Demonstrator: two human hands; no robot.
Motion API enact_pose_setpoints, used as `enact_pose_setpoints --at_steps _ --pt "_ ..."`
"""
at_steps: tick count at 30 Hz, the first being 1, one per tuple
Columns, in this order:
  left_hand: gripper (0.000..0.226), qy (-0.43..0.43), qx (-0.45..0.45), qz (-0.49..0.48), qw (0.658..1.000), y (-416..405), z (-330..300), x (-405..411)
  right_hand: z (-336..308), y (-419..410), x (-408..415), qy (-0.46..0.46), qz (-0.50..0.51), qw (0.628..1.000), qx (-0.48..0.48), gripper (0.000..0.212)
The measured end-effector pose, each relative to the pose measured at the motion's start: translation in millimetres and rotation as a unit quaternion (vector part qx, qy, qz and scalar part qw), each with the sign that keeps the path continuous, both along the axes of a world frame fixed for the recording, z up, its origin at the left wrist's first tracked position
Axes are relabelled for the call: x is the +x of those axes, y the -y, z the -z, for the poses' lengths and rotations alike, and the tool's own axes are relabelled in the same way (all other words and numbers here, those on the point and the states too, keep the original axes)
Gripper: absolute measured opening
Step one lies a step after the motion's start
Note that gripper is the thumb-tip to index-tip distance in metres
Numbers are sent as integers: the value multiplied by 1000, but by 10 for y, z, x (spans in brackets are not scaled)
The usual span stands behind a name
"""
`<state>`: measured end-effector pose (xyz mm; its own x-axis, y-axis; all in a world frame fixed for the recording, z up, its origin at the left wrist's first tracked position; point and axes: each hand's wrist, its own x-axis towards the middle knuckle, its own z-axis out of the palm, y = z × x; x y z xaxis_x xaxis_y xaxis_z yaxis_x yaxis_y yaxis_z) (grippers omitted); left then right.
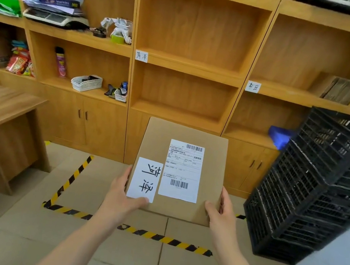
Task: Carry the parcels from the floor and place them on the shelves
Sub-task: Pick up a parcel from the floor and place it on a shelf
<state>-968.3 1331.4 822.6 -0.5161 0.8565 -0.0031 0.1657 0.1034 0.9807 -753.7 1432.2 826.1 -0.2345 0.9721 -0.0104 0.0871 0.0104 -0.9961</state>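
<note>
Both bare arms reach forward, left hand (123, 192) and right hand (221, 209) clasped, thumbs on top.

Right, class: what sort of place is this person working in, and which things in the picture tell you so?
Probably a small parcel sorting or storage room. A cardboard parcel bearing a barcoded shipping label is held before wooden shelves tagged with handwritten name labels, and black crates are stacked alongside.

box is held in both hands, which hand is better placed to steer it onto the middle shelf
Neither alone, slightly the left. The left hand grips the box on the side nearer the tagged middle shelf; the right hand just steadies the other edge.
</note>
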Motion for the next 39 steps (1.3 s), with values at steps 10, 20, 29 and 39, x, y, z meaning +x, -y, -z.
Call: enact_pose_setpoints --at_steps 10,20,29,39 --pt "98 -1 -3 -34 999 -1880 26 -735 -44 -2014 -831 -17 -33 999 9 61" --pt "77 -73 37 -106 991 -3144 -96 -1558 -106 -3461 -1895 0 -73 997 29 63" --pt "97 -98 56 -110 987 -4114 -186 -2806 -187 -4391 -3208 4 -67 996 58 66" --pt "71 -143 109 -77 981 -5150 -346 -4612 -349 -5306 -4911 21 -36 993 108 58"
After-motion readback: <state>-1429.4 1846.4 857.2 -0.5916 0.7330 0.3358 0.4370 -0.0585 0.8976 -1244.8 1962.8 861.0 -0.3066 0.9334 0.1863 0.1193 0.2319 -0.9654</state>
